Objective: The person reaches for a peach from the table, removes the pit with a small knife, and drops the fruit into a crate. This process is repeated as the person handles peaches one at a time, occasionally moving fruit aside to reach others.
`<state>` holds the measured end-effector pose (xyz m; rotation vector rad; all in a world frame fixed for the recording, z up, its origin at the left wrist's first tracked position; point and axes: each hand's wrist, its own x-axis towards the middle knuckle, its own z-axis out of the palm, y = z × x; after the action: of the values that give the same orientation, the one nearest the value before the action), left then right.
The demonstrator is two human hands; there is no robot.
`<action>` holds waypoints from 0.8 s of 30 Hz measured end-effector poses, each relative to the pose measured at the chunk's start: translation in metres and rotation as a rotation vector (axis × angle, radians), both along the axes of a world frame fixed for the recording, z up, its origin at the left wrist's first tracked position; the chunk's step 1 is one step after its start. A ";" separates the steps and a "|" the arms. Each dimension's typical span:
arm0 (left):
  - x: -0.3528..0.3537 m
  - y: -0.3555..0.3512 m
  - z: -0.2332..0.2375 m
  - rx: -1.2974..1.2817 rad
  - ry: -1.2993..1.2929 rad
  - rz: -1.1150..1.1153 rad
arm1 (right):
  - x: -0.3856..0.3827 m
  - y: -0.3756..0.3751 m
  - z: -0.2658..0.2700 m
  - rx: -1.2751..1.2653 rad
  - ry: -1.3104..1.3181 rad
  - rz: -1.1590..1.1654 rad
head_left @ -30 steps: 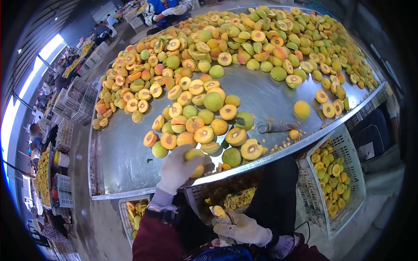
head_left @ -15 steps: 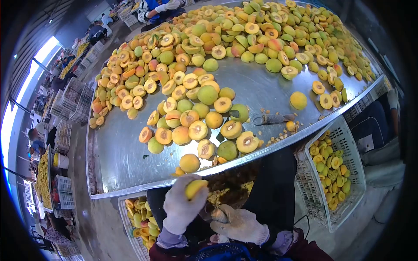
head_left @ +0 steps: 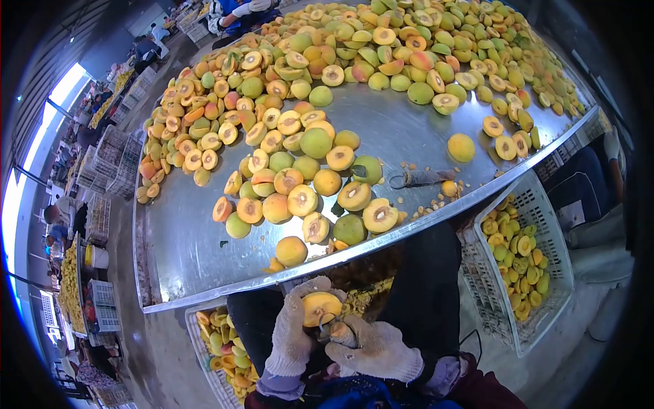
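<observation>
My left hand (head_left: 291, 334), in a pale knitted glove, holds a yellow peach half (head_left: 320, 308) with its cut face up. My right hand (head_left: 381, 349), gloved too, is wrapped round the handle of a pitting tool (head_left: 343, 334). The tool's metal loop touches or nearly touches the lower edge of the peach half. Both hands are over my lap, just below the front edge of the metal table (head_left: 184, 273). Several cut and whole peaches (head_left: 302, 200) lie on the table near that edge.
A big heap of halved peaches (head_left: 327, 51) covers the table's far side. Another loop tool (head_left: 426, 178) lies near scattered pit bits. Crates of peach halves stand right (head_left: 555, 262) and lower left (head_left: 194, 327). Across the table is a co-worker's gloved hand (head_left: 255, 5).
My left hand has turned the peach half cut face up and brought it to the tool in my right hand. The view has shifted slightly.
</observation>
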<state>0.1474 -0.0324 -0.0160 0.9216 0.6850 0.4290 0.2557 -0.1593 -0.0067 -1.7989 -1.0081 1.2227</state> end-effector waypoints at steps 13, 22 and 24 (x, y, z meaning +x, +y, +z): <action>0.005 -0.011 0.011 -0.059 -0.086 0.091 | 0.004 -0.002 0.001 0.122 -0.080 -0.015; 0.005 -0.023 0.002 0.211 -0.005 0.093 | -0.005 -0.004 -0.008 0.078 -0.114 0.043; 0.009 -0.028 0.008 0.259 -0.022 0.129 | -0.007 -0.006 -0.009 0.180 -0.133 -0.039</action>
<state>0.1563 -0.0604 -0.0078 1.1180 0.6806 0.6523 0.2483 -0.1650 -0.0155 -1.7674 -1.1154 0.9658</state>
